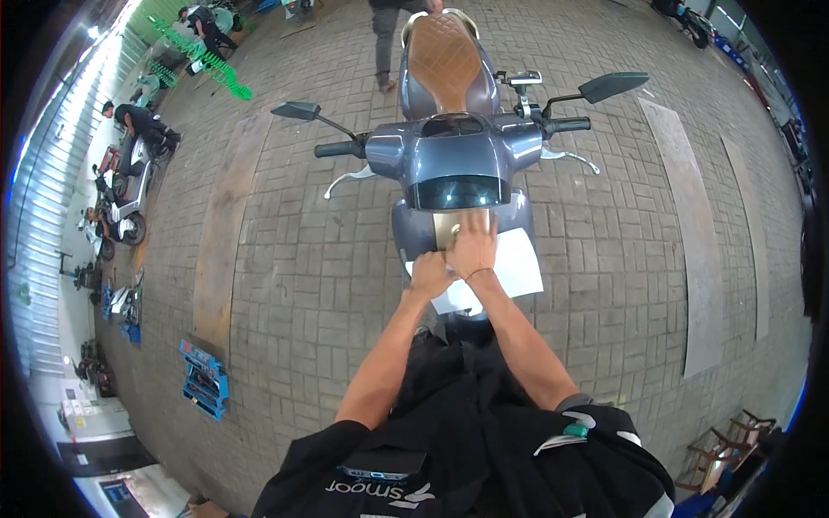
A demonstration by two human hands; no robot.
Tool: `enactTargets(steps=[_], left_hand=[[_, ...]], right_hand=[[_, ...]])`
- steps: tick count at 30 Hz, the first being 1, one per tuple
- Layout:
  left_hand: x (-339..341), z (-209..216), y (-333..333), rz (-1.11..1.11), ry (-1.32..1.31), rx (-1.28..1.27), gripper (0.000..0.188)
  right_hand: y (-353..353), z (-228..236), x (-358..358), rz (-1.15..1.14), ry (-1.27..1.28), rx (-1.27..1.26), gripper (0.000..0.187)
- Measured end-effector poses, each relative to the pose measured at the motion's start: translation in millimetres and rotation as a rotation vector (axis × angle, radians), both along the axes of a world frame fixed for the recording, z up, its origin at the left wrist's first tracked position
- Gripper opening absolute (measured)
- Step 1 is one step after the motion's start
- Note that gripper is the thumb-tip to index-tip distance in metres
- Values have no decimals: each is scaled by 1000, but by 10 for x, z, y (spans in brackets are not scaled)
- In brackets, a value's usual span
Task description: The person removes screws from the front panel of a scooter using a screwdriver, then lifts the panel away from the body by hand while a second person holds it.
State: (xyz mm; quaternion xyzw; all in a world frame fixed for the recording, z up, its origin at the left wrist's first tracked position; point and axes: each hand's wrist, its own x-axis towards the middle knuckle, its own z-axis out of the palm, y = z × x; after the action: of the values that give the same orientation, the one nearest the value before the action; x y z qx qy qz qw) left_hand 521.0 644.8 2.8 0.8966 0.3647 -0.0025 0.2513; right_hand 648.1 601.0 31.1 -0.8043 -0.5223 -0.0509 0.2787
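A grey-blue scooter (456, 160) stands facing me, its front close to my knees. Over the lower part of its front lies a white sheet (518, 263), a paper or thin panel. My left hand (429, 274) is closed at the sheet's upper left part, its fingertips hidden. Just right of it and slightly higher, my right hand (472, 248) lies with fingers stretched out over a gold-coloured panel (446, 226) below the scooter's dark front window. The right palm covers part of the panel and the sheet's upper edge.
Handlebars with brake levers (570, 159) and mirrors (615, 86) stick out both sides. A blue toolbox (204, 380) sits open at left on the paving. Flat boards (691, 233) lie either side. A person (393, 39) stands behind the brown seat (443, 60); others work far left.
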Motion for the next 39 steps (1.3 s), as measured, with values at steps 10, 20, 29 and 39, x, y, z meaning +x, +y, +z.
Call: enactTargets(steps=[10, 20, 29, 39], left_hand=[[-68, 156, -90, 41, -77, -33, 45], [-97, 78, -135, 51, -130, 45, 46], [-135, 26, -115, 50, -105, 41, 46], [-141, -38, -108, 47, -82, 60, 50]], right_hand=[[-29, -18, 691, 168, 188, -21, 35], [5, -147, 486, 43, 261, 165, 35], [-8, -24, 515, 78, 106, -16, 44], [-57, -32, 559, 137, 198, -99, 49]])
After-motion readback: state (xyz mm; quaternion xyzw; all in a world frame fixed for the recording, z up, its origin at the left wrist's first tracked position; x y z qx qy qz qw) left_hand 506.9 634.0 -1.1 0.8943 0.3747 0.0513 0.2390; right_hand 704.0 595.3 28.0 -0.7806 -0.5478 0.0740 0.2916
